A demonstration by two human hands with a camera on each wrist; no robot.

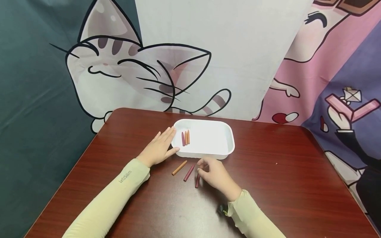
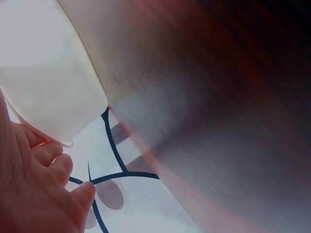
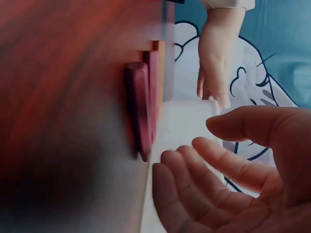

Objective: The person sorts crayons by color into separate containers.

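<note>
A white tray (image 1: 208, 155) lies toward the far side of the table, holding two orange crayons (image 1: 187, 137) and a dark red crayon (image 1: 183, 139) at its left end. My left hand (image 1: 159, 147) touches the tray's left side with straight fingers, thumb at the near corner. In front of the tray lie an orange crayon (image 1: 179, 168), a reddish crayon (image 1: 189, 173) and a dark maroon crayon (image 3: 139, 107). Over the maroon one hovers my right hand (image 1: 217, 175). Its thumb and bent fingers stand apart with nothing between them, as the right wrist view shows.
The brown wooden table (image 1: 268, 198) spreads around the tray. A small dark object (image 1: 221, 209) shows beside the right sleeve. Behind the table hangs a cloth with a cartoon cat (image 1: 119, 79). A tiny speck (image 1: 276, 163) lies on the right of the tabletop.
</note>
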